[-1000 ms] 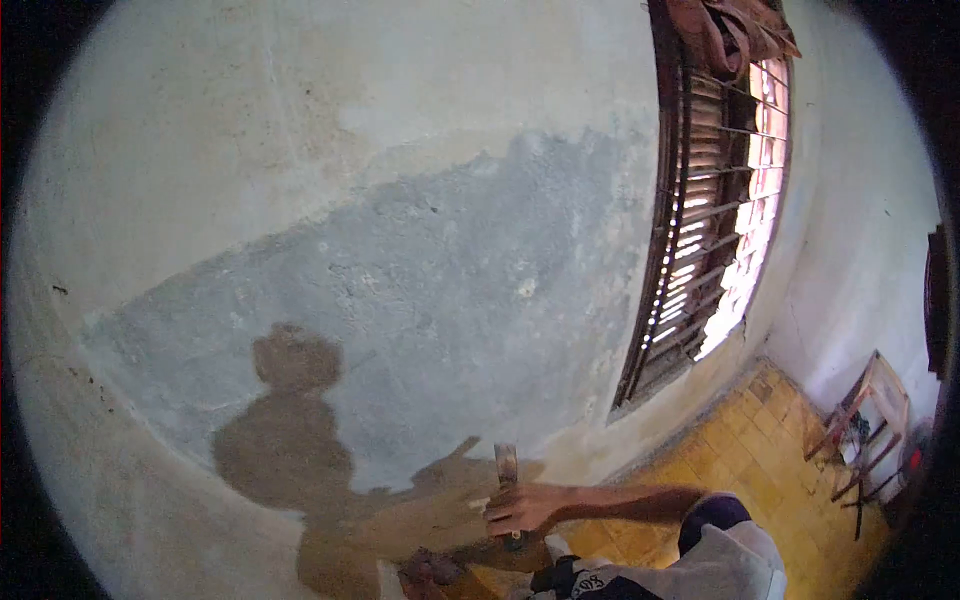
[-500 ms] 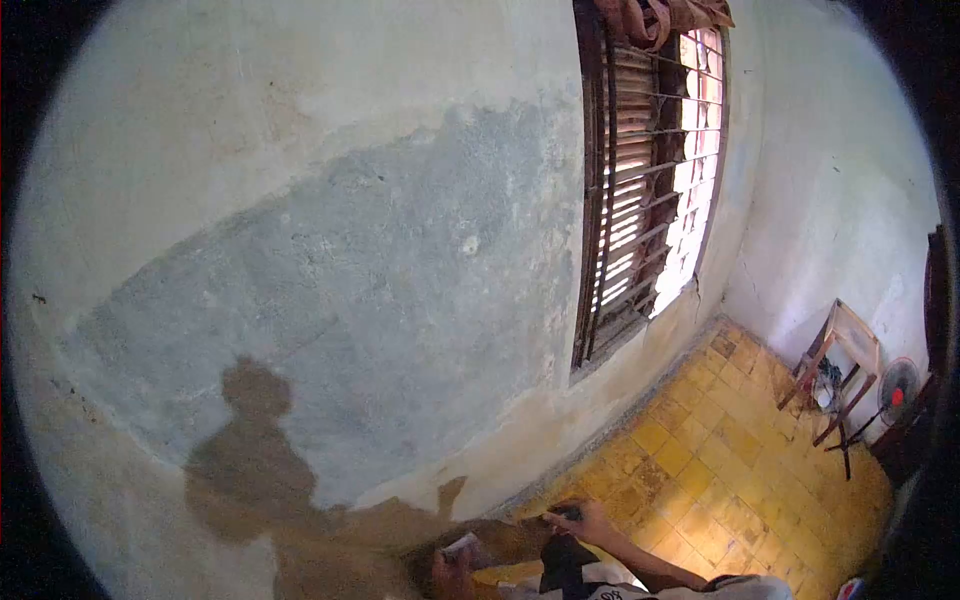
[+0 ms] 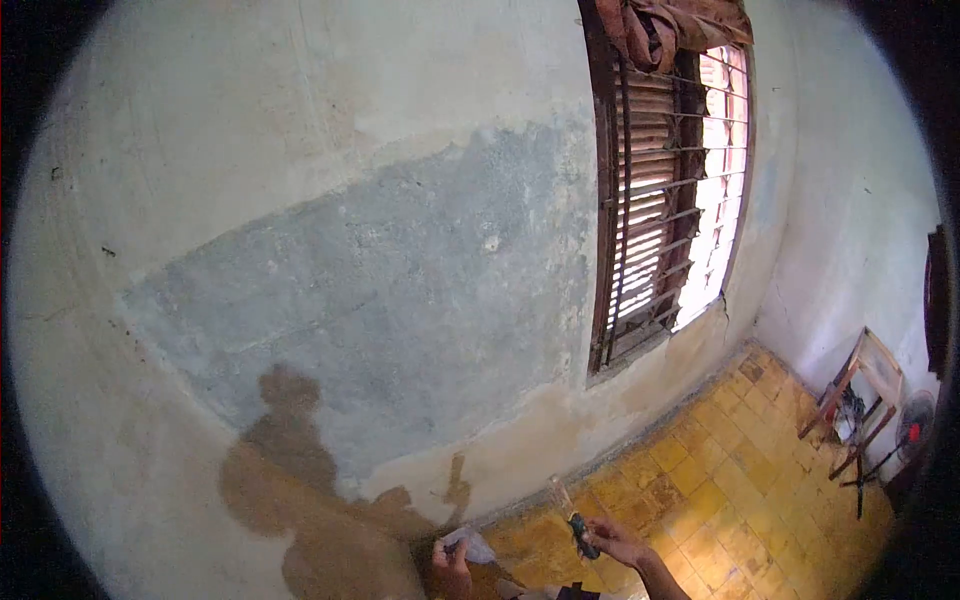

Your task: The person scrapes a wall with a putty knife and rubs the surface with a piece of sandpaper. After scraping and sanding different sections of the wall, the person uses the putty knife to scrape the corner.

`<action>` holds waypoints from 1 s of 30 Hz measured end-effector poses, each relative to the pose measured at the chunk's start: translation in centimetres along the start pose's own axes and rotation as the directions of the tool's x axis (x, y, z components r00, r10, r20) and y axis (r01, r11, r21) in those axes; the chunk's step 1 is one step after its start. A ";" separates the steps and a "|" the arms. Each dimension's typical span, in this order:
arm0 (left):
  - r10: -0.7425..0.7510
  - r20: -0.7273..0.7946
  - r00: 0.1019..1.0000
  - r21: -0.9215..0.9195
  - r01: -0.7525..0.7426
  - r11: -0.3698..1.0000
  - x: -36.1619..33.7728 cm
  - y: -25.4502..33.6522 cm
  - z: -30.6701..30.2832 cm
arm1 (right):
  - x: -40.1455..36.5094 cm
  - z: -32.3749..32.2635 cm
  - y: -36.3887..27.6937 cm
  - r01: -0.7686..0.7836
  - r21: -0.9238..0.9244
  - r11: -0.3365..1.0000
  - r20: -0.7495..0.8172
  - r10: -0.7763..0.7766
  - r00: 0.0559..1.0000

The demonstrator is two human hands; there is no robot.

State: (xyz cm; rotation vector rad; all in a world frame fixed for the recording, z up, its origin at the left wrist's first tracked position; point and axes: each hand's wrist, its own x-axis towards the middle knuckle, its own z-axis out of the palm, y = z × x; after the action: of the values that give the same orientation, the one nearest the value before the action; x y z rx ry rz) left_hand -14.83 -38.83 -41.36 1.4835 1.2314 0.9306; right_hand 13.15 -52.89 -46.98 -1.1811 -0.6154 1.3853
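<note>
Near the bottom centre, my left hand [image 3: 452, 566] is closed on a pale, crumpled sheet [image 3: 472, 545] that looks like paper or cloth. To its right, my right hand [image 3: 615, 541] grips a dark-handled tool [image 3: 580, 535], held upright above the floor. A thin, light-coloured part [image 3: 559, 492] sticks up from the handle; its exact kind is too small to tell. The two hands are apart.
A wall with a grey patch [image 3: 400, 280] fills the left, with a person's shadow on it. A barred window [image 3: 670, 200] has bunched brown cloth above. Yellow floor tiles [image 3: 700, 480] lead to a wooden frame [image 3: 880, 365] and a fan [image 3: 915, 425].
My right hand has risen and turned, and the tool now stands upright in clear sight. The pale sheet shows more. The view has shifted, so the window sits further right and lower.
</note>
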 end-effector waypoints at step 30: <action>0.594 0.030 0.804 -0.064 -0.591 0.804 24.2 2.6 -12.2 | 14.1 14.6 -22.7 0.653 -0.601 0.461 -0.492 -0.857 0.152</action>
State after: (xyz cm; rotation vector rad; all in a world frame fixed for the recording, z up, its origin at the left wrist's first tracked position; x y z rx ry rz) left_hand -20.89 -12.77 -36.28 1.8819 0.6893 1.3123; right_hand 11.76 -31.07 -25.79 -1.2116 -0.6233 -0.1870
